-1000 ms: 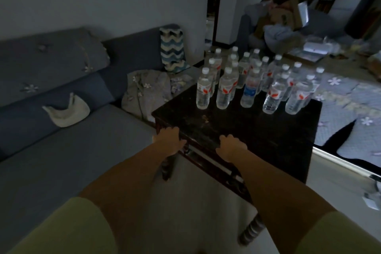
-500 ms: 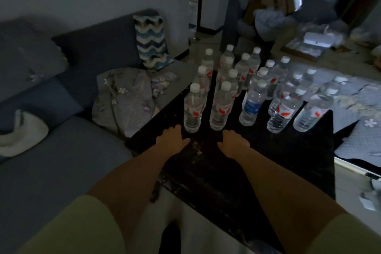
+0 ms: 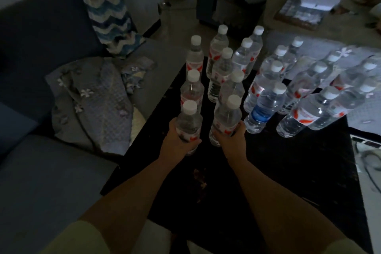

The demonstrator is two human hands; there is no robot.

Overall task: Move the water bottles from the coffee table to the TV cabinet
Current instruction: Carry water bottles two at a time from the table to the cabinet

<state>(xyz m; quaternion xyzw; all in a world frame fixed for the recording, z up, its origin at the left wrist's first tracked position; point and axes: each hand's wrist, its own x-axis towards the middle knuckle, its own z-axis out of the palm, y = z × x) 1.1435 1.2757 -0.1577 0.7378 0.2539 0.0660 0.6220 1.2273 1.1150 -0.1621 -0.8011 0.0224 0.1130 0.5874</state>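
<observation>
You are at the pick-up step: your left hand (image 3: 179, 140) wraps the nearest left bottle (image 3: 188, 123) and your right hand (image 3: 231, 137) the one beside it (image 3: 225, 118), both seemingly not yet lifted off the dark desk (image 3: 288, 171), though the dim view makes that uncertain. Lift straight up, since more bottles (image 3: 266, 105) crowd in from 12 to 2 o'clock and the TV cabinet is out of view. A grey sofa (image 3: 41, 171) with a quilted blanket (image 3: 92, 101) lies at 9 o'clock.
</observation>
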